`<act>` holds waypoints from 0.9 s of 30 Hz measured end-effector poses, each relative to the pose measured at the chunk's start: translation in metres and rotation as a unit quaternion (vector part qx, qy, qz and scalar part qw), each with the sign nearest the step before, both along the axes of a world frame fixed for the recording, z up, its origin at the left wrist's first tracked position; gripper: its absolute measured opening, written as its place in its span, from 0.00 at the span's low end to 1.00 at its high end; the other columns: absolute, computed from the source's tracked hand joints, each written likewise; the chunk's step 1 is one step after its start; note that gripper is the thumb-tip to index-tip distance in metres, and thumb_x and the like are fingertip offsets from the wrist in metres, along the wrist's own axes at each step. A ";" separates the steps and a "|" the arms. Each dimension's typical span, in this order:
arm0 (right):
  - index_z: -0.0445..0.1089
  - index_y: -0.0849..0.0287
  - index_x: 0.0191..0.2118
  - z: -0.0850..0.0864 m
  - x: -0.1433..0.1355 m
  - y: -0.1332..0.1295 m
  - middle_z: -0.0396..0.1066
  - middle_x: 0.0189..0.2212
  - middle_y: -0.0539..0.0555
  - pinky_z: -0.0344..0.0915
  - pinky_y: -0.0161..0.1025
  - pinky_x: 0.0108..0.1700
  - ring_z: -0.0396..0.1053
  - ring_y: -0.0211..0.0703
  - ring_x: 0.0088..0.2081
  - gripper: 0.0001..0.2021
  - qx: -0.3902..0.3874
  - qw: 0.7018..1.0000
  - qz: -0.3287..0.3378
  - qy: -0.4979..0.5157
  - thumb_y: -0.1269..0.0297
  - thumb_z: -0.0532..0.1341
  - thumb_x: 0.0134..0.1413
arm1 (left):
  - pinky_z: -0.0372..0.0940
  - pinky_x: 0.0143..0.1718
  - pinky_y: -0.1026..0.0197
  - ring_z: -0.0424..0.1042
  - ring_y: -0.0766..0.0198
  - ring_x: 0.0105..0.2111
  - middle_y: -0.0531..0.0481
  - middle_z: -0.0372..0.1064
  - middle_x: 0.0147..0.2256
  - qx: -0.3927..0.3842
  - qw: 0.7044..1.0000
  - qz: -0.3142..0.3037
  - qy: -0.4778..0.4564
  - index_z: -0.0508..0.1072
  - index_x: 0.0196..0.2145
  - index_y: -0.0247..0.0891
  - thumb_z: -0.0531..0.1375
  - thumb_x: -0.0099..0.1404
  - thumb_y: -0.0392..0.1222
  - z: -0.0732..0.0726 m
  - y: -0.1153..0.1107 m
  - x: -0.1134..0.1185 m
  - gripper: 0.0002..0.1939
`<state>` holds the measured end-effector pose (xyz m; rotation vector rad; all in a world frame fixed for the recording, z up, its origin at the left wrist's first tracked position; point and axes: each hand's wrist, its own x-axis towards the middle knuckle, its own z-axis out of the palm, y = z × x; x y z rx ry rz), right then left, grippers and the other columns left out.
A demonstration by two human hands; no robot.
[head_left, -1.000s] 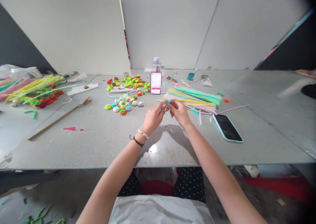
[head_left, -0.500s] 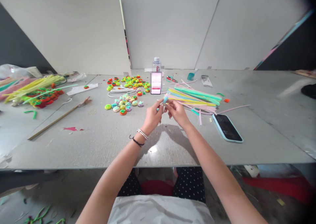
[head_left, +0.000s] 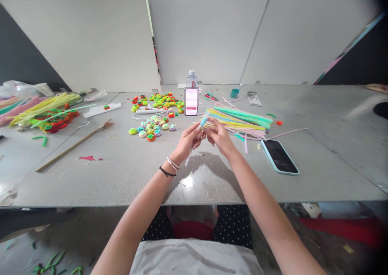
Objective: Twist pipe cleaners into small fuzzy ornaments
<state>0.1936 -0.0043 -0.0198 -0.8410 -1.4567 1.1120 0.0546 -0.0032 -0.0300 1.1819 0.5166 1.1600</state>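
Near the middle of the table, my left hand [head_left: 188, 141] and my right hand [head_left: 220, 135] meet around a small light blue coil [head_left: 204, 121]. Both hands pinch it between the fingertips. A pale thin stick [head_left: 188, 158] pokes out below my left hand, and its upper end shows above the coil. Just left of my hands lies a pile of pastel fuzzy pieces [head_left: 154, 125]. Long pastel fuzzy stems [head_left: 242, 119] lie to the right, close to my right hand.
A lit phone [head_left: 191, 101] leans on a bottle [head_left: 192, 78]. A dark-screened phone [head_left: 279, 157] lies on the right. Yellow and red pieces [head_left: 165, 100] sit farther back. A wooden stick [head_left: 72, 146] and more stems [head_left: 45, 105] are on the left.
The pale stick now shows below my left hand and above the coil. My fingers have shifted slightly around the blue coil.
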 end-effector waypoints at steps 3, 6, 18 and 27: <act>0.62 0.55 0.49 0.001 0.003 0.000 0.61 0.18 0.42 0.44 0.29 0.15 0.49 0.29 0.14 0.22 -0.003 1.000 0.023 -0.014 0.52 0.62 0.50 | 0.41 0.14 0.70 0.46 0.77 0.15 0.58 0.55 0.22 -0.008 0.999 -0.035 -0.007 0.69 0.45 0.35 0.57 0.62 0.47 0.003 -0.001 -0.001 0.17; 0.63 0.55 0.51 0.001 0.005 0.000 0.62 0.19 0.44 0.43 0.30 0.16 0.49 0.29 0.15 0.21 -0.004 0.998 0.047 -0.033 0.53 0.60 0.53 | 0.40 0.14 0.71 0.46 0.77 0.15 0.58 0.54 0.21 -0.009 0.999 -0.052 0.005 0.69 0.37 0.34 0.57 0.62 0.49 0.004 0.000 -0.002 0.14; 0.69 0.58 0.48 -0.004 0.006 0.005 0.61 0.21 0.46 0.45 0.31 0.19 0.47 0.30 0.17 0.18 0.030 0.996 0.006 -0.083 0.55 0.59 0.55 | 0.42 0.15 0.72 0.41 0.76 0.15 0.60 0.43 0.18 -0.015 0.999 -0.045 0.018 0.65 0.28 0.33 0.55 0.63 0.50 0.000 0.000 0.001 0.16; 0.68 0.60 0.51 -0.005 0.007 0.004 0.66 0.21 0.49 0.56 0.32 0.27 0.60 0.36 0.23 0.19 0.138 0.971 -0.051 -0.188 0.55 0.52 0.61 | 0.38 0.15 0.70 0.40 0.76 0.15 0.61 0.42 0.18 0.006 0.998 -0.042 0.054 0.64 0.27 0.34 0.54 0.63 0.51 0.004 0.001 -0.003 0.16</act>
